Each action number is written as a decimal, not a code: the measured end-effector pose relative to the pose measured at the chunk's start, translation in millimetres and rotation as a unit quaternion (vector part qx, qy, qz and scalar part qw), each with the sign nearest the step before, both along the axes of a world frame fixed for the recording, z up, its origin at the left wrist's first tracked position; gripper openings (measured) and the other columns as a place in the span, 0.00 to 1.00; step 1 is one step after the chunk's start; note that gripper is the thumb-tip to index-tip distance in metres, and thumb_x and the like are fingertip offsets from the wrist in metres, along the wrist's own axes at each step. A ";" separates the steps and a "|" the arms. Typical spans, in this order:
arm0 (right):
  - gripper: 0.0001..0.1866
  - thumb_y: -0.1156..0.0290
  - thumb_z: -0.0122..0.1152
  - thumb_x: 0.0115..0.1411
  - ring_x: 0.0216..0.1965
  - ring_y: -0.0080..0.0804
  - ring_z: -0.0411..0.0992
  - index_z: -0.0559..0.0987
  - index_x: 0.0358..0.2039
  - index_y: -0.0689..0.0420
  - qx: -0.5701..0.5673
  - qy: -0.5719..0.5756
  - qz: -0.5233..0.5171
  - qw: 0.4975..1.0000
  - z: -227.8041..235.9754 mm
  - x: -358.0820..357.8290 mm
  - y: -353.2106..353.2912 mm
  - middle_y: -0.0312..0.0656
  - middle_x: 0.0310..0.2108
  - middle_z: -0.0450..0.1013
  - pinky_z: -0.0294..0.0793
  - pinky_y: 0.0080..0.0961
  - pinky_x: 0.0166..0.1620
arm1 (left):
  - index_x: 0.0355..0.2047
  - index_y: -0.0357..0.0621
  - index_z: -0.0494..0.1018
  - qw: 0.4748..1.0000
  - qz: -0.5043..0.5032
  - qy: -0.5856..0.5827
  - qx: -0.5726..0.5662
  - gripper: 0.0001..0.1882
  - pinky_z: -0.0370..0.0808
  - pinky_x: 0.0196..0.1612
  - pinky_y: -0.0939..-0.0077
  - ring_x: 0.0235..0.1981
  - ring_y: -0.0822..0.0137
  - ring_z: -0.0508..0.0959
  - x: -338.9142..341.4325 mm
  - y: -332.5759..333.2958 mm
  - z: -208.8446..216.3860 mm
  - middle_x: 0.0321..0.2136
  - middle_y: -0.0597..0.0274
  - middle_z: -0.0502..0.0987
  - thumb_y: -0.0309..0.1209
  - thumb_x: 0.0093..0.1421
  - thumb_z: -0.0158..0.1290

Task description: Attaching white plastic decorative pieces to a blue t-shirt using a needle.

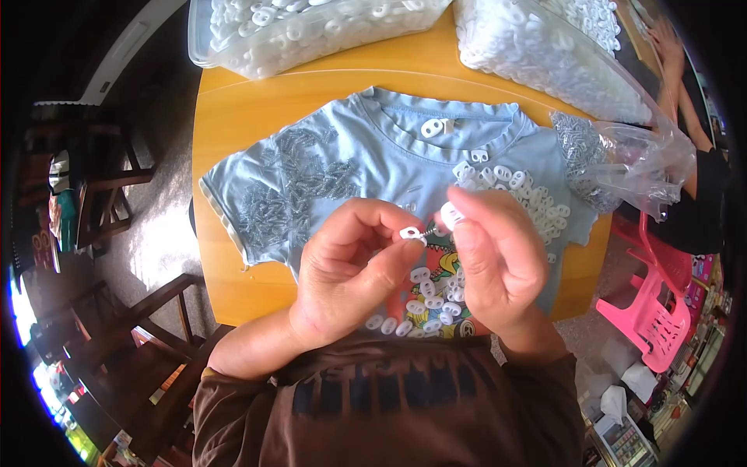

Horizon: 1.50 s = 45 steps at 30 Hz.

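Observation:
My left hand [346,272] pinches a small white plastic cord lock part [410,233] between thumb and forefinger. A thin metal spring [428,232] sticks out of it toward the right. Just beside it, my right hand [502,261] holds another white cord lock part [450,215] between thumb and fingers, close to the spring's end. Both hands are over a light blue T-shirt [381,167] spread on the table. On its left side lies a heap of small springs [288,187]. White two-hole cord lock pieces [537,206] are piled on its right, and several more [428,289] lie below my hands.
Clear tubs of white plastic parts [327,39] [537,58] stand along the back of the yellow table [233,140]. A plastic bag of springs [577,144] lies at the right. Another person's arm [673,70] is at the far right, above a pink stool [654,303]. Wooden chairs [109,183] stand left.

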State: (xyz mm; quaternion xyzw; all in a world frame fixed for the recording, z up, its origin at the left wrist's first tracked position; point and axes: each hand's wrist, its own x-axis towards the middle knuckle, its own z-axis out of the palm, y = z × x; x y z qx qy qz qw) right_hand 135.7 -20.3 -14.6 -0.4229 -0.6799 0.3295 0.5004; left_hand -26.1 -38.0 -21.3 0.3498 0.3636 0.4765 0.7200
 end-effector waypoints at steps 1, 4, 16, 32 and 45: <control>0.12 0.83 0.54 0.53 0.26 0.31 0.71 0.74 0.40 0.67 0.000 0.000 0.000 1.000 -0.6 0.9 0.4 0.45 0.28 0.72 0.69 0.21 0.29 | 0.38 0.37 0.65 1.000 0.000 0.000 0.000 0.08 0.68 0.15 0.89 0.17 0.80 0.71 1.7 -0.2 1.2 0.28 0.61 0.71 0.18 0.57 0.47; 0.12 0.82 0.54 0.54 0.27 0.30 0.71 0.73 0.40 0.67 -0.005 0.008 0.000 1.000 -2.6 2.8 1.6 0.46 0.29 0.72 0.69 0.20 0.30 | 0.38 0.38 0.65 0.998 0.066 -0.019 0.005 0.09 0.69 0.15 0.88 0.17 0.80 0.71 5.2 0.3 1.8 0.29 0.62 0.71 0.18 0.57 0.47; 0.11 0.80 0.48 0.59 0.35 0.19 0.69 0.71 0.43 0.67 -0.184 0.186 0.071 0.962 -1.6 4.4 -2.3 0.41 0.38 0.71 0.69 0.14 0.39 | 0.42 0.37 0.64 1.000 -0.024 -0.015 0.013 0.13 0.69 0.17 0.89 0.17 0.80 0.71 1.3 2.6 1.4 0.29 0.62 0.70 0.17 0.56 0.48; 0.12 0.78 0.49 0.60 0.34 0.20 0.72 0.70 0.44 0.66 -0.225 0.230 0.079 0.944 1.0 -0.3 -3.3 0.41 0.35 0.72 0.72 0.15 0.38 | 0.38 0.37 0.67 0.997 -0.014 -0.035 -0.063 0.09 0.71 0.18 0.83 0.18 0.75 0.71 -3.2 4.3 0.9 0.29 0.56 0.75 0.30 0.61 0.46; 0.11 0.81 0.52 0.57 0.36 0.21 0.70 0.72 0.42 0.67 -0.199 0.181 0.046 0.962 -3.3 2.4 -3.8 0.44 0.37 0.72 0.70 0.16 0.39 | 0.35 0.38 0.71 0.976 -0.028 -0.132 -0.171 0.06 0.71 0.18 0.82 0.14 0.76 0.69 -6.9 10.5 0.7 0.28 0.57 0.76 0.25 0.58 0.48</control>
